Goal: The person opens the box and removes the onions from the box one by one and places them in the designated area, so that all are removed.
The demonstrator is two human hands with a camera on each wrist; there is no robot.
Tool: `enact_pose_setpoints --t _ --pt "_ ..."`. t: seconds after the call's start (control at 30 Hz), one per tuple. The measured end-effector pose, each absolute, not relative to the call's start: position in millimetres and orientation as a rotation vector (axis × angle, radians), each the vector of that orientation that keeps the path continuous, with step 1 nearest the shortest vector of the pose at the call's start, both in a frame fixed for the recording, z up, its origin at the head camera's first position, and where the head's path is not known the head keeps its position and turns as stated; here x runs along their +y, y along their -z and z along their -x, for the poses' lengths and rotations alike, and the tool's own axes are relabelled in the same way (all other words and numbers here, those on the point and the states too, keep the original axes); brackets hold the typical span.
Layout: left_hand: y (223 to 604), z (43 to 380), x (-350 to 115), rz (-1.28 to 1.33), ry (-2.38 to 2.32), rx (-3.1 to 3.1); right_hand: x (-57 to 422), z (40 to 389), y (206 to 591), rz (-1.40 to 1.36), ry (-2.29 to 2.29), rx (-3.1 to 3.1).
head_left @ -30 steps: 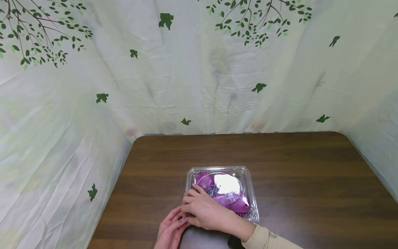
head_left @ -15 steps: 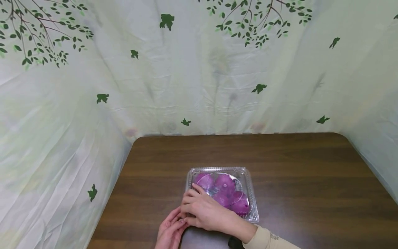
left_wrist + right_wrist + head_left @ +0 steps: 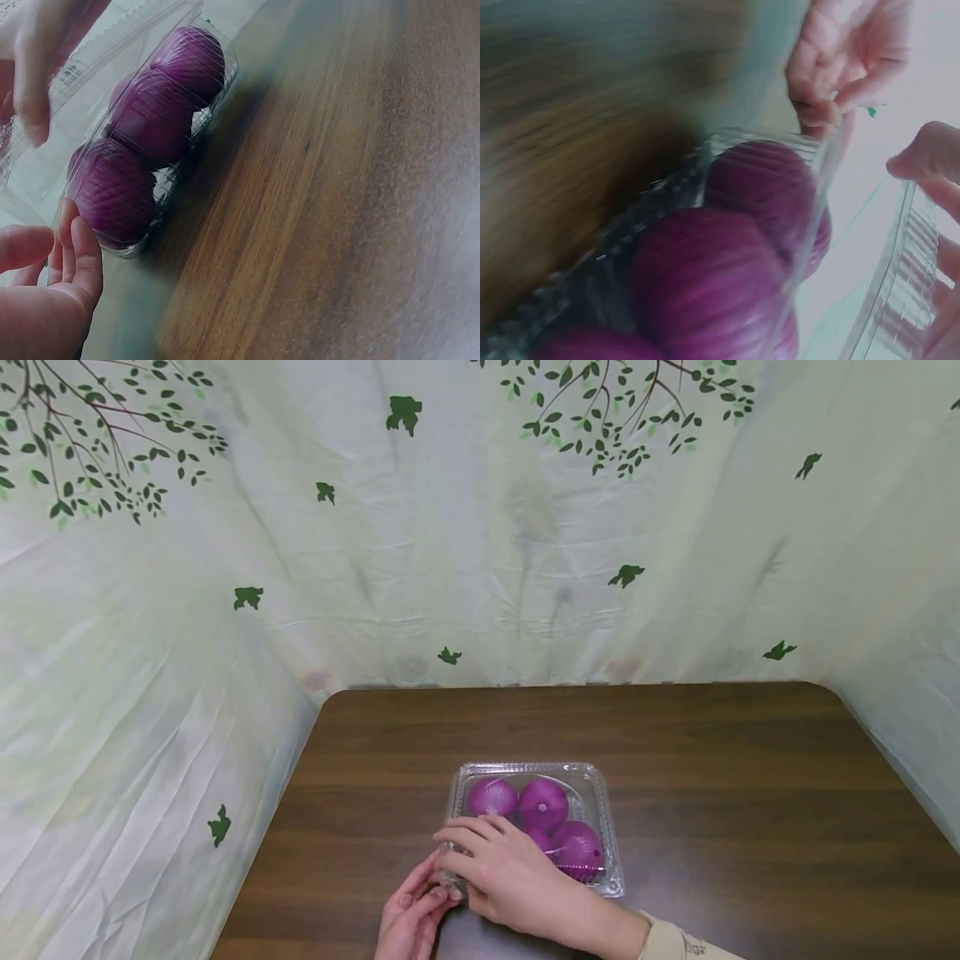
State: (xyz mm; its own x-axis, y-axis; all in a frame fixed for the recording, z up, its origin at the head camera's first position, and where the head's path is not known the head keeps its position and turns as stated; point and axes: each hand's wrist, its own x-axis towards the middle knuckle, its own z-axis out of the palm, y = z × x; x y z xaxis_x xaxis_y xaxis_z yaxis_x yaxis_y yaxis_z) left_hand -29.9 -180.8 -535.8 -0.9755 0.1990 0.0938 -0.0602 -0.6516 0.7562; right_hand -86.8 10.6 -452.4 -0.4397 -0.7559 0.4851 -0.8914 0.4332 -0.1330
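A clear plastic clamshell container [image 3: 613,860] with several red onions [image 3: 543,803] in it stands on the table. My left hand [image 3: 411,918] pinches the rim of its base at the near left corner; the right wrist view shows this left hand [image 3: 847,64] at that corner. Across the container's near left part reaches my right hand [image 3: 521,885], holding the edge of the clear lid [image 3: 900,270] between thumb and fingers. A gap separates that lid edge from the base. In the left wrist view, the onions [image 3: 112,191] sit in a row behind the clear wall.
The brown wooden table [image 3: 720,793] extends to both sides of the container and behind it. A pale curtain [image 3: 480,543] printed with leaves hangs along the table's back and sides.
My right hand has shifted slightly right and nearer me, raising the lid's edge off the base. The bright glare on the lid is gone. My left hand stays at the corner.
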Motion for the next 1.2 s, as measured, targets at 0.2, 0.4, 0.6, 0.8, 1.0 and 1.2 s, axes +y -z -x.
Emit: enact_pose_setpoints --t 0.2,0.4,0.6,0.8,1.0,1.2 --pt "535 31 -181 -0.285 -2.706 1.263 31 79 459 -1.326 -0.506 -2.378" --pt "533 29 -180 -0.179 -2.651 1.382 60 74 470 -1.247 -0.495 -2.402" --pt "530 30 -180 -0.198 -2.661 1.416 87 71 480 -1.115 -0.564 -2.408" --pt "531 31 -181 -0.184 -2.661 1.411 109 69 496 -0.972 -0.627 -2.334" --pt "530 32 -180 -0.202 -2.651 1.416 124 67 506 -0.893 -0.698 -2.351" --pt "529 32 -178 -0.202 -2.663 1.398 133 65 512 -0.896 -0.727 -2.386"
